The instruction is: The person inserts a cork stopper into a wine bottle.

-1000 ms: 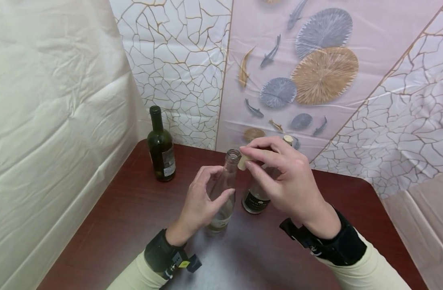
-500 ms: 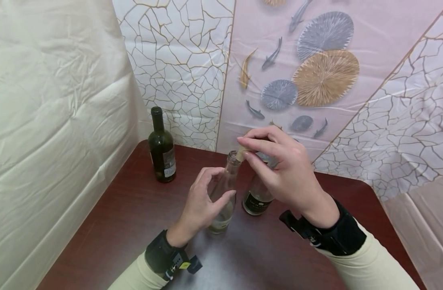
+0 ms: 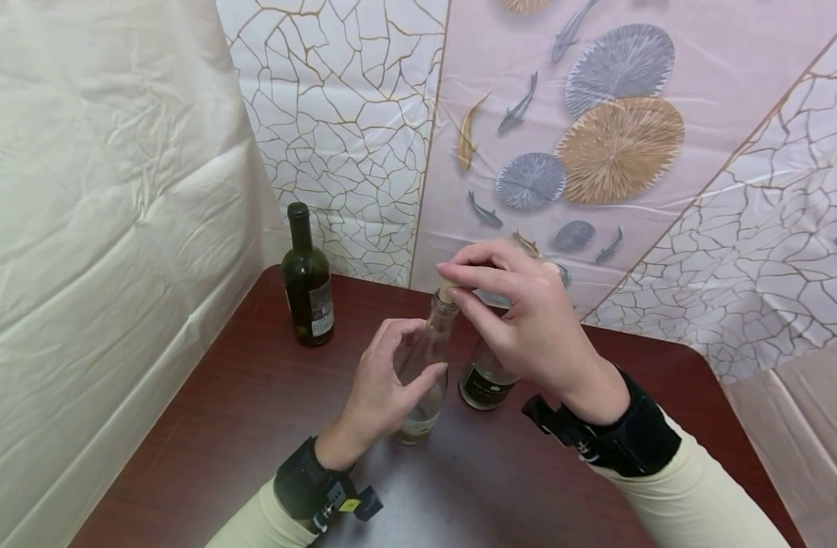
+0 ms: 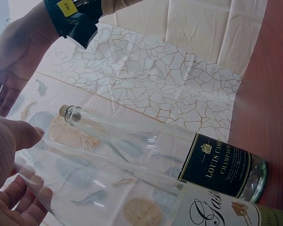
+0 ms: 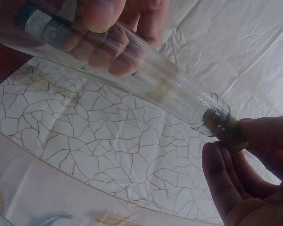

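My left hand (image 3: 384,377) grips a clear glass bottle (image 3: 425,342) round its upper body; the bottle stands on the table and carries a pale label (image 4: 217,207). Above its mouth my right hand (image 3: 521,312) pinches a cork (image 3: 448,291) between thumb and fingers. In the right wrist view the lower end of the cork (image 5: 226,132) sits inside the bottle's neck, while the upper part sticks out. Just to the right stands a second clear bottle (image 3: 485,380) with a black label, partly hidden by the right hand; in the left wrist view a cork (image 4: 63,110) is in its mouth.
A dark green wine bottle (image 3: 307,281) stands at the back left of the reddish-brown table (image 3: 206,426). A patterned cloth (image 3: 350,137) hangs behind the table, with a cream cloth (image 3: 117,190) along the left side.
My right hand has moved left with the cork, from beside the bottle's mouth to over it, and the cork's end has entered the neck. My left hand has kept its hold.
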### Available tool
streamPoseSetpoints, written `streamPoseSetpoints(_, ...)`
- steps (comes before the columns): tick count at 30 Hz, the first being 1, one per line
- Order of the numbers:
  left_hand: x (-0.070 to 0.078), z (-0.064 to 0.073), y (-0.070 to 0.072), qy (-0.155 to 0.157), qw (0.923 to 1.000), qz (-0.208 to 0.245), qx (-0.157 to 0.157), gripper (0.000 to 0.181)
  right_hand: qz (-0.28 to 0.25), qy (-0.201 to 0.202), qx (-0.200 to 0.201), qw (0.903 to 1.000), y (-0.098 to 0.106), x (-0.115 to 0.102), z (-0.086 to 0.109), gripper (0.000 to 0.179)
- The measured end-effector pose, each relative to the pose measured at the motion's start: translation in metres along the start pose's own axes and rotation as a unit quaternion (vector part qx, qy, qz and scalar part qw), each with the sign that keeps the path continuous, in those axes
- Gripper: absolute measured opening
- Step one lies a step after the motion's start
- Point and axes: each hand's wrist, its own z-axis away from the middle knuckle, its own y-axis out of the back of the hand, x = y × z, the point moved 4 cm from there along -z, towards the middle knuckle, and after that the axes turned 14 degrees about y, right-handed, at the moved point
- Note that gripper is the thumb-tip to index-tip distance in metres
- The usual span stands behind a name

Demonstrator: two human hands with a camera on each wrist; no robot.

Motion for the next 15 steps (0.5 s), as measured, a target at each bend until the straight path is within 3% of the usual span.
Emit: streamPoseSetpoints(15, 0.001, 0.0007, 0.0007, -0.007, 1.0, 0.0, 0.004, 0.052, 0.007, 0.0, 0.011, 0.9999, -0.0059, -0.0004, 0.0059, 0.024)
